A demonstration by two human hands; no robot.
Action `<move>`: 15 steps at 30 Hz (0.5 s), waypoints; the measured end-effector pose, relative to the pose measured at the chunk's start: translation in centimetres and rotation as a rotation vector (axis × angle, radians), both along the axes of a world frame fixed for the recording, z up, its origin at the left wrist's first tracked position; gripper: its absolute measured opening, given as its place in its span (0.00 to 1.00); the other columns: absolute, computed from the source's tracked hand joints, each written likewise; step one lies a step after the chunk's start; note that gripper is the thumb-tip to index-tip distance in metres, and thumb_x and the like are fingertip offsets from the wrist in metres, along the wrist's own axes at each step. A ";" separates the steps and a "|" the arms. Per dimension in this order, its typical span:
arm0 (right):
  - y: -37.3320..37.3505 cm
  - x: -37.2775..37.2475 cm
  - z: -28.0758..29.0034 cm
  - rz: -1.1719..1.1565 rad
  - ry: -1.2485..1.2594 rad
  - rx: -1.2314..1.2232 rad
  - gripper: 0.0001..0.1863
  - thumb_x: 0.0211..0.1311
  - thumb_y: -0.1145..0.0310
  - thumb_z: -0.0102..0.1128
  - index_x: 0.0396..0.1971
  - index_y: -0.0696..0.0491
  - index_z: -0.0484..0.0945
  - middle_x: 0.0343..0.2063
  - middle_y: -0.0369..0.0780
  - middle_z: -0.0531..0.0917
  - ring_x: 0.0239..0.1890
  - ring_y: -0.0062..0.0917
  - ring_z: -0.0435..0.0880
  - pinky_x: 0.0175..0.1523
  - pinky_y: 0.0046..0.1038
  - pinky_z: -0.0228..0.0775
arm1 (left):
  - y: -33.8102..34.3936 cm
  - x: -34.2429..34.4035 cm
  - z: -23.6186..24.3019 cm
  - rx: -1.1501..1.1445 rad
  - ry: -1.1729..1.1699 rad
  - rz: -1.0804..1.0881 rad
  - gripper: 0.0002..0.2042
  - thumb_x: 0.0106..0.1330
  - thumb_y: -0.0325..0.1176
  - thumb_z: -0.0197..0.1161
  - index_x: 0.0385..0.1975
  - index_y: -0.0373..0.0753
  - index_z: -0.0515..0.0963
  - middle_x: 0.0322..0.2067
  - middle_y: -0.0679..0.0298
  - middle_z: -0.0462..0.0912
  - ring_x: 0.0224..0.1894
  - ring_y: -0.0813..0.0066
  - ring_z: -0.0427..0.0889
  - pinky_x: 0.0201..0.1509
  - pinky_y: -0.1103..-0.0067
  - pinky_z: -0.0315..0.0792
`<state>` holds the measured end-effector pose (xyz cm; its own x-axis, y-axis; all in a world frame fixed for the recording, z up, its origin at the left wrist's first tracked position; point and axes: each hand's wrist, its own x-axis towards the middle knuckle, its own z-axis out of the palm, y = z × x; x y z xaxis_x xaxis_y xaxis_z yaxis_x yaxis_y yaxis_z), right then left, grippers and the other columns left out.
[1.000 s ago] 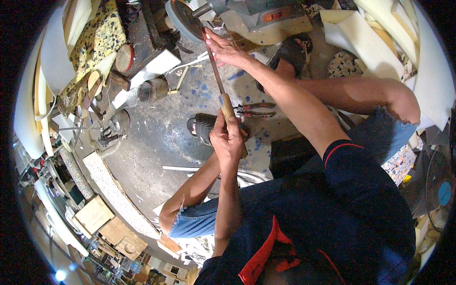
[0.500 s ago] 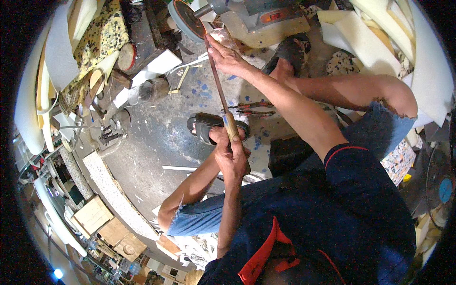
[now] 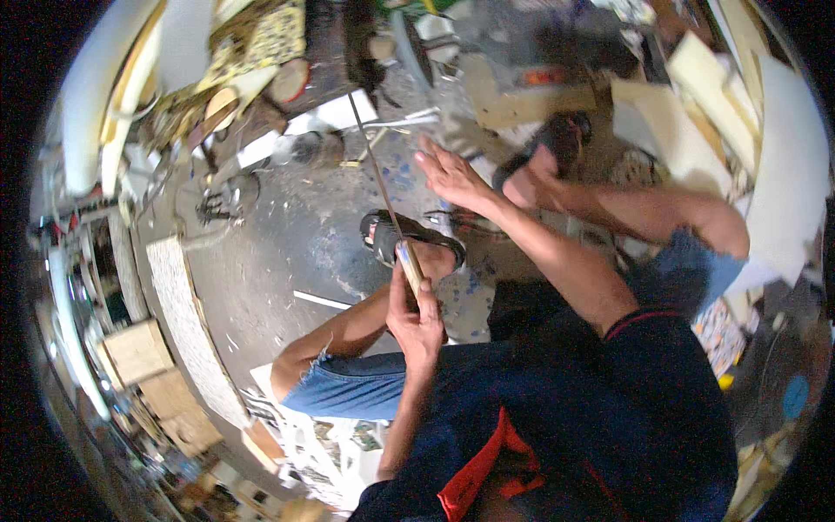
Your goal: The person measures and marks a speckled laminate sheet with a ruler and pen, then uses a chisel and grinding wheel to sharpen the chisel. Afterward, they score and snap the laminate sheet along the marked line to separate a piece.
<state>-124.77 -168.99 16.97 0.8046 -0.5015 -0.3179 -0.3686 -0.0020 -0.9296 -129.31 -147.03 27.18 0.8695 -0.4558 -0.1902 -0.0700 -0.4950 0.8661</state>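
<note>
My left hand (image 3: 416,324) is wrapped round the wooden handle of a long, thin-bladed knife (image 3: 409,265). Its narrow blade points up and away, leaning a little left, and its tip lies over a white strip on the floor. Off to the right of the blade, my right hand (image 3: 457,181) hangs in the air, fingers stretched out, touching nothing. Beyond both hands is a bench grinder (image 3: 535,65), blurred, with a round grinding wheel (image 3: 410,50) on its left side. The blade is apart from the wheel.
Pliers (image 3: 474,224) lie on the floor near my sandalled feet (image 3: 544,165). White foam sheets (image 3: 678,130) are piled at the right, speckled foam (image 3: 261,43) at the far left. A long pale strip (image 3: 196,326) and wooden boxes (image 3: 136,352) are at the left.
The knife has come away from the grinding wheel and swung left. My right hand has left the blade and moved nearer and to the right. The whole view has shifted.
</note>
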 end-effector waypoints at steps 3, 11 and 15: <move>-0.1 -1.4 4.5 0.366 -0.195 0.584 0.37 0.69 0.42 0.51 0.65 0.58 0.65 0.58 0.47 0.76 0.43 0.27 0.81 0.52 0.26 0.75 | -2.8 2.1 -0.1 -0.070 -0.289 0.103 0.28 0.67 0.32 0.63 0.64 0.31 0.65 0.48 0.55 0.78 0.45 0.71 0.78 0.49 0.77 0.73; 2.4 -1.9 11.8 0.445 -0.339 0.226 0.17 0.73 0.63 0.51 0.52 0.59 0.74 0.39 0.34 0.80 0.44 0.18 0.76 0.51 0.24 0.70 | -6.1 3.9 4.7 -0.070 -0.551 0.093 0.31 0.59 0.27 0.68 0.64 0.35 0.66 0.51 0.51 0.74 0.50 0.65 0.76 0.52 0.72 0.74; 0.7 -3.4 15.1 0.454 -0.270 0.237 0.14 0.73 0.63 0.51 0.49 0.56 0.74 0.34 0.33 0.77 0.35 0.17 0.73 0.42 0.24 0.68 | 0.1 7.9 14.2 -0.263 -0.104 0.043 0.24 0.63 0.33 0.69 0.59 0.35 0.74 0.46 0.60 0.83 0.47 0.70 0.81 0.51 0.73 0.76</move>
